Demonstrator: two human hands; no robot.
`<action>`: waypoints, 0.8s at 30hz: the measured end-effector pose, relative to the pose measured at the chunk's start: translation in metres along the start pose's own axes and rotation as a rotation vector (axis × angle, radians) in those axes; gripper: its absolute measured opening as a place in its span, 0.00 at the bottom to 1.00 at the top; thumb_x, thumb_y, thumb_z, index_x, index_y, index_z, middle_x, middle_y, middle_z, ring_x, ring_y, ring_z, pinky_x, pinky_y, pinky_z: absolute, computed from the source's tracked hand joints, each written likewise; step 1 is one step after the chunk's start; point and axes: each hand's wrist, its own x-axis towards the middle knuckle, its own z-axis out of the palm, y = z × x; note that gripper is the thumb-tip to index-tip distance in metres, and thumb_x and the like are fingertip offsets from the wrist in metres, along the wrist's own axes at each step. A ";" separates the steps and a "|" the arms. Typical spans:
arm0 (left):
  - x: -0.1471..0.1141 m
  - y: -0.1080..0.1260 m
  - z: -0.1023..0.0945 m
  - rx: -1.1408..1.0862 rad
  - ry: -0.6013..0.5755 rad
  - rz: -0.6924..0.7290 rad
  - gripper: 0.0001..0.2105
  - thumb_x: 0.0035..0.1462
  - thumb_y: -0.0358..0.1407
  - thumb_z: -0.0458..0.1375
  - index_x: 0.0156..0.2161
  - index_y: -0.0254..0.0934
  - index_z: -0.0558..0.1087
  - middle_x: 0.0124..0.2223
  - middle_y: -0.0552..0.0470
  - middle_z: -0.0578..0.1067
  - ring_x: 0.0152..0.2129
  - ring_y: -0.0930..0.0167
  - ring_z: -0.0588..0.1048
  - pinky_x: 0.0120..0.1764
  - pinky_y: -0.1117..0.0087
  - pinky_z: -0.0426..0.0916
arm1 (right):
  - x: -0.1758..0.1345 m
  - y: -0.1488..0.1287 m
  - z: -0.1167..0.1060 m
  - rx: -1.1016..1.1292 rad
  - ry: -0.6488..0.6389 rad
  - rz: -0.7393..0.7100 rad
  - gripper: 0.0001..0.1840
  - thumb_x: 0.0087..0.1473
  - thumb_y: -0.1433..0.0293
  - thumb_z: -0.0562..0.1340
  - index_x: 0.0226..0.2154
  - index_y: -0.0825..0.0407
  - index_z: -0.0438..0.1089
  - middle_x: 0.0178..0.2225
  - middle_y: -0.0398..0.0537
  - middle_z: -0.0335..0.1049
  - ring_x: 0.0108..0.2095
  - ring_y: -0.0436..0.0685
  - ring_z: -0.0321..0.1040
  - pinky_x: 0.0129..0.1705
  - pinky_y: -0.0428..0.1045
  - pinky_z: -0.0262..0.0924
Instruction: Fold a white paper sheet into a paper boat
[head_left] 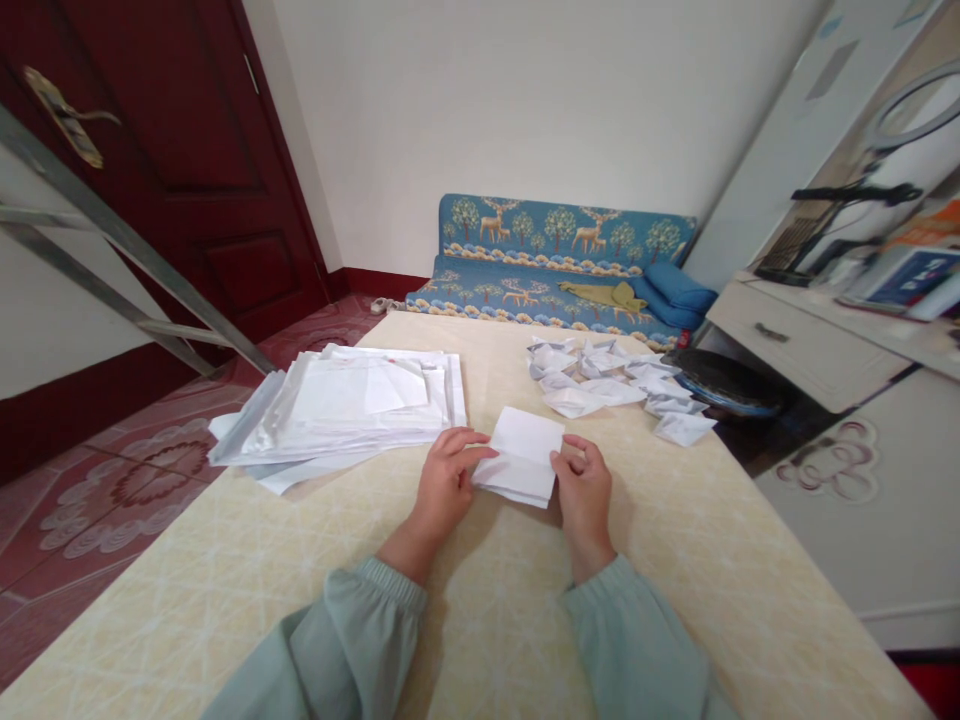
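Observation:
A folded white sheet of paper point(523, 455) lies on the pale yellow table point(675, 560) in front of me. My left hand point(444, 487) pinches its left edge between thumb and fingers. My right hand point(583, 485) grips its right edge, fingers curled over the fold. Both arms wear light green sleeves. To the left of my hands sits a loose stack of white paper sheets point(341, 412). Beyond my right hand lies a cluster of several folded white paper shapes point(619, 384).
A blue patterned floor sofa point(555, 260) stands against the far wall. A dark red door point(157, 150) and metal ladder rails point(112, 250) are at left. At right a white cabinet point(817, 340) carries a ring light and boxes, with a dark round stool point(724, 382) beside the table.

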 end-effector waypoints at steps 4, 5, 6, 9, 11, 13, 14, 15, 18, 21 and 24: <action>0.001 0.010 0.000 0.139 -0.154 0.106 0.33 0.36 0.14 0.48 0.46 0.45 0.72 0.51 0.54 0.72 0.56 0.64 0.59 0.56 0.54 0.54 | 0.006 0.006 -0.004 -0.016 0.055 -0.003 0.12 0.44 0.65 0.62 0.33 0.55 0.70 0.26 0.47 0.72 0.26 0.54 0.68 0.26 0.47 0.61; 0.001 0.014 0.000 0.167 -0.181 0.122 0.32 0.38 0.15 0.49 0.47 0.45 0.72 0.52 0.55 0.71 0.56 0.63 0.59 0.57 0.53 0.51 | 0.006 0.007 -0.003 -0.015 0.055 0.009 0.12 0.44 0.65 0.62 0.32 0.55 0.70 0.27 0.48 0.73 0.27 0.54 0.69 0.27 0.47 0.62; 0.001 0.017 0.001 0.188 -0.199 0.136 0.30 0.41 0.16 0.50 0.48 0.46 0.71 0.52 0.55 0.71 0.57 0.63 0.58 0.57 0.52 0.49 | 0.005 0.008 -0.001 -0.008 0.048 0.026 0.12 0.43 0.65 0.62 0.32 0.54 0.70 0.28 0.48 0.73 0.27 0.55 0.69 0.27 0.47 0.63; 0.001 0.022 0.003 0.193 -0.246 0.167 0.25 0.47 0.20 0.51 0.48 0.47 0.71 0.50 0.55 0.73 0.56 0.64 0.61 0.58 0.52 0.47 | -0.003 0.004 0.007 0.021 -0.012 0.083 0.12 0.43 0.65 0.62 0.32 0.54 0.69 0.27 0.47 0.72 0.27 0.55 0.69 0.26 0.48 0.65; 0.000 0.018 0.004 0.147 -0.277 0.169 0.25 0.46 0.20 0.50 0.45 0.47 0.73 0.47 0.56 0.75 0.53 0.65 0.65 0.57 0.54 0.51 | -0.010 0.000 0.012 0.019 -0.062 0.108 0.11 0.43 0.65 0.62 0.31 0.53 0.68 0.25 0.46 0.70 0.25 0.54 0.68 0.24 0.48 0.64; 0.000 0.011 0.004 0.069 -0.271 0.129 0.26 0.42 0.17 0.48 0.41 0.45 0.75 0.43 0.56 0.77 0.47 0.67 0.70 0.53 0.57 0.57 | -0.014 -0.005 0.014 -0.029 -0.126 0.105 0.09 0.44 0.66 0.61 0.30 0.53 0.68 0.22 0.44 0.69 0.22 0.54 0.67 0.23 0.47 0.63; 0.000 0.007 0.004 0.019 -0.244 0.087 0.26 0.40 0.16 0.47 0.39 0.43 0.76 0.42 0.54 0.78 0.44 0.68 0.72 0.51 0.58 0.60 | -0.015 -0.007 0.013 -0.070 -0.144 0.078 0.08 0.44 0.67 0.60 0.30 0.53 0.69 0.21 0.43 0.68 0.22 0.53 0.66 0.23 0.48 0.62; 0.000 0.003 0.003 -0.036 -0.206 0.039 0.27 0.37 0.16 0.46 0.38 0.41 0.76 0.40 0.53 0.78 0.42 0.68 0.73 0.49 0.60 0.62 | -0.014 -0.009 0.011 -0.121 -0.150 0.027 0.07 0.45 0.68 0.59 0.29 0.53 0.70 0.21 0.44 0.68 0.22 0.53 0.65 0.25 0.48 0.62; 0.002 -0.005 -0.001 -0.186 -0.112 -0.079 0.24 0.33 0.16 0.44 0.30 0.37 0.76 0.36 0.51 0.78 0.37 0.70 0.74 0.44 0.64 0.65 | -0.007 -0.012 0.001 -0.298 -0.098 -0.216 0.12 0.42 0.75 0.56 0.30 0.51 0.74 0.31 0.47 0.68 0.29 0.54 0.66 0.32 0.49 0.62; 0.003 -0.006 -0.003 -0.270 -0.086 -0.136 0.19 0.33 0.16 0.44 0.23 0.36 0.73 0.34 0.51 0.78 0.36 0.70 0.74 0.43 0.65 0.66 | 0.000 -0.010 -0.006 -0.409 -0.093 -0.377 0.22 0.37 0.80 0.53 0.34 0.49 0.75 0.42 0.50 0.63 0.40 0.57 0.64 0.36 0.50 0.63; 0.003 -0.006 -0.002 -0.295 -0.085 -0.161 0.17 0.33 0.16 0.45 0.21 0.36 0.72 0.33 0.51 0.77 0.35 0.70 0.74 0.42 0.66 0.66 | 0.002 -0.008 -0.006 -0.419 -0.145 -0.417 0.26 0.38 0.81 0.54 0.39 0.47 0.74 0.49 0.50 0.58 0.46 0.58 0.61 0.42 0.53 0.62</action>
